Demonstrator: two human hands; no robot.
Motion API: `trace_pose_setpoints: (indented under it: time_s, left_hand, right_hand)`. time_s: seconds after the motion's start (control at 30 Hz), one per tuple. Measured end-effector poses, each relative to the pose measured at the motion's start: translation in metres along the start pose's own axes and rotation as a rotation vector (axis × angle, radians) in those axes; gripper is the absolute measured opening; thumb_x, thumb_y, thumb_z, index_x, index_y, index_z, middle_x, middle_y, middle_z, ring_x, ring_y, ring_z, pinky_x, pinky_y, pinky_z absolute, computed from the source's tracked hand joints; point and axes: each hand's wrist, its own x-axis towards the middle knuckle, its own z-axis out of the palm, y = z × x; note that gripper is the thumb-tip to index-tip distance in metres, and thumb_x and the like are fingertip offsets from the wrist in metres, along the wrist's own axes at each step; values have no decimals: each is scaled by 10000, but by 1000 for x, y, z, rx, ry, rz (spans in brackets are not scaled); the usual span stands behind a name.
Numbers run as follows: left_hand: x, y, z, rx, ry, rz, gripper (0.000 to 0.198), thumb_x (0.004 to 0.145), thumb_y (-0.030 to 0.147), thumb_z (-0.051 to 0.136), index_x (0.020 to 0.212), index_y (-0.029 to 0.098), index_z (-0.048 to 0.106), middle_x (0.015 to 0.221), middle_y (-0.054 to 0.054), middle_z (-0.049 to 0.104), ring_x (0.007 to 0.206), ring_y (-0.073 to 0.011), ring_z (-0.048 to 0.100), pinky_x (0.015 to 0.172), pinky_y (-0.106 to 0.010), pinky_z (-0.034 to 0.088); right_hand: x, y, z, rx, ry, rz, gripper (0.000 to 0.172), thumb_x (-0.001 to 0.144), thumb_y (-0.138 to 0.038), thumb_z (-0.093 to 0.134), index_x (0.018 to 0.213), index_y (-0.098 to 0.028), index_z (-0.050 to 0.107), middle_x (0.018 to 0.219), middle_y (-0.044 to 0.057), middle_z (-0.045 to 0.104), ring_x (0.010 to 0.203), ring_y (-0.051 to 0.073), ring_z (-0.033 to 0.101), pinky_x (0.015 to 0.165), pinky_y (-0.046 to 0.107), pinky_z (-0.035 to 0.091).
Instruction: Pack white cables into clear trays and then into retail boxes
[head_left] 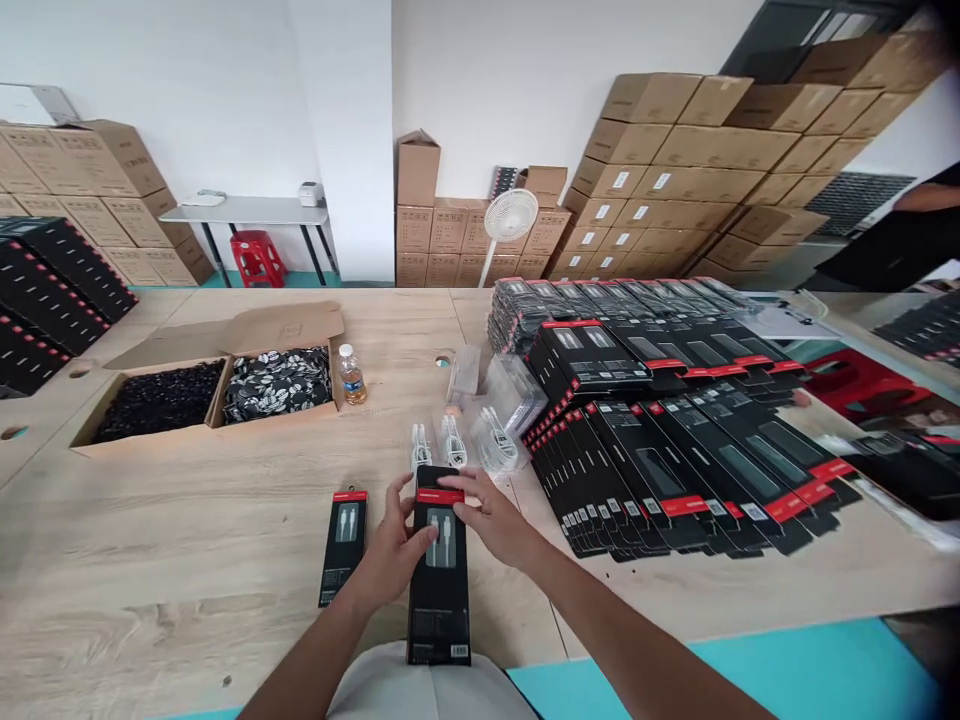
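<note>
While you hold the slim black card box [439,610] with its red top, your left grip [394,550] and right grip [487,515] are closed on its upper end to keep it steady, near the front edge of the smooth wood worktop [150,520], beside a second box [343,548] lying flat.

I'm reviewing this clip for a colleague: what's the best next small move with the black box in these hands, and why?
Probably lay the black cable box onto the stacked rows of matching boxes on the right. The left hand and right hand both hold it, and its red band and black packaging match that stack.
</note>
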Motion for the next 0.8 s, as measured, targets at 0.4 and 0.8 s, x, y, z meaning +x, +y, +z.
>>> trace_pose_setpoints:
  time_s: [0.4,0.8]
  left_hand:
    - [21,3,-4,315,130,151,197,759,347,675,855,196,593,901,-39,650,867,-186,598,791,-304,455]
    - [30,64,21,312,-161,-178,186,636,180,666,812,146,716,748,-29,691,692,-173,622,750,-334,484]
  right_hand:
    - [-36,9,14,1,363,-147,137,827,-323,602,925,-228,618,1029,46,647,981,205,603,920,366,467]
    - [-38,-35,-29,366,82,208,205,571,-247,801,722,-157,695,648,-33,651,624,119,574,646,267,457]
